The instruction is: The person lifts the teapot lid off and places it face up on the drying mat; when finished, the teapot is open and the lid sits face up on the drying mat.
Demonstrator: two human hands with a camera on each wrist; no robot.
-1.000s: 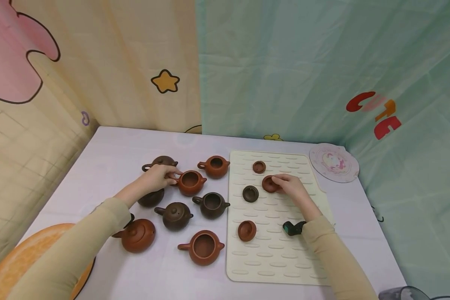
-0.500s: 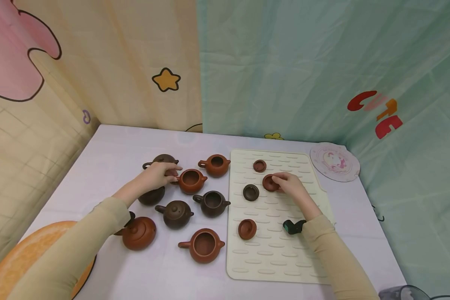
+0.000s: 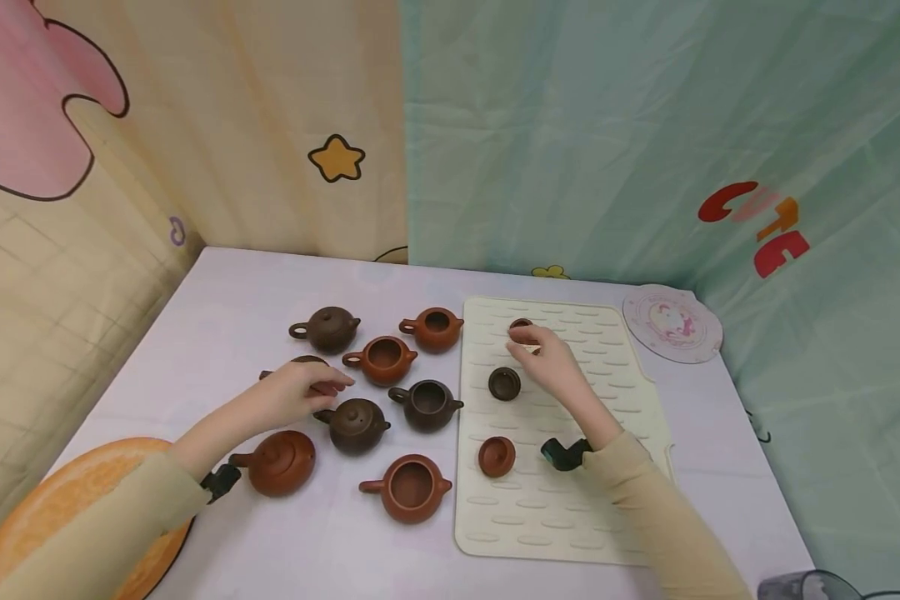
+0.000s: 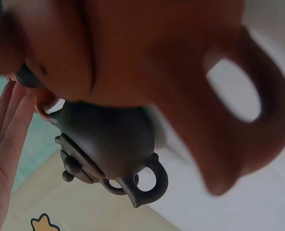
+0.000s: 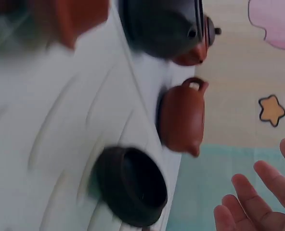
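Observation:
My left hand (image 3: pixel 292 396) hovers over a dark lidded teapot (image 3: pixel 307 359) that it mostly hides, its fingertips near another dark lidded teapot (image 3: pixel 357 427). In the left wrist view its fingers are straight, holding nothing. My right hand (image 3: pixel 547 358) hangs over the cream mat with relaxed fingers. Beneath it are a small reddish lid (image 3: pixel 521 322), partly covered, and another reddish lid, almost hidden. A dark lid (image 3: pixel 504 384) and a red-brown lid (image 3: pixel 497 457) also lie there. Lidless teapots are the reddish ones (image 3: pixel 386 360), (image 3: pixel 436 330), (image 3: pixel 412 489) and a dark one (image 3: pixel 427 406).
The textured cream mat (image 3: pixel 540 525) covers the table's right part. A dark lidded teapot (image 3: pixel 332 330) stands at the back left, a reddish lidded teapot (image 3: pixel 281 463) near my left forearm. An orange round mat (image 3: pixel 82 475) lies front left, a pink disc (image 3: pixel 672 323) back right.
My left hand has left the reddish teapot's handle and drawn back toward me. My right hand has come off the reddish lid and shifted left over the mat.

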